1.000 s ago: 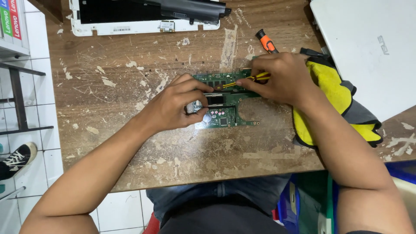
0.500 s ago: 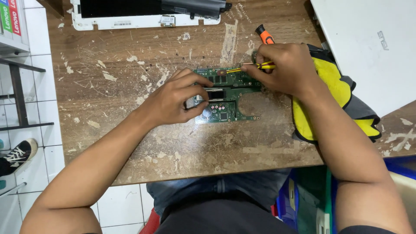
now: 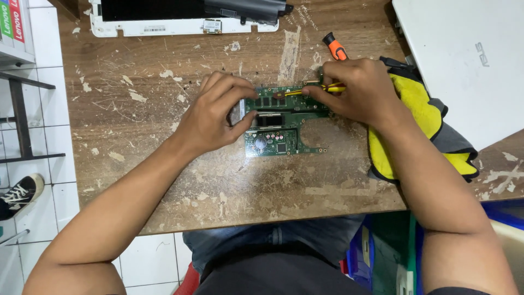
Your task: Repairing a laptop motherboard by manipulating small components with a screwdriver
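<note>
Scuffed wooden table (image 3: 164, 136), yellow cloth (image 3: 415, 104)

Both forearms reach forward, left hand (image 3: 215, 112) with fingers curled, right hand (image 3: 363, 90) pinching closed.

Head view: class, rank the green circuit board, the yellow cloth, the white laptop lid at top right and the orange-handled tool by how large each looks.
Largest to smallest:
1. White laptop lid, though the frame cuts it off.
2. Yellow cloth, partly hidden under the right forearm.
3. Green circuit board, partly hidden by both hands.
4. Orange-handled tool, only its handle shows.
</note>
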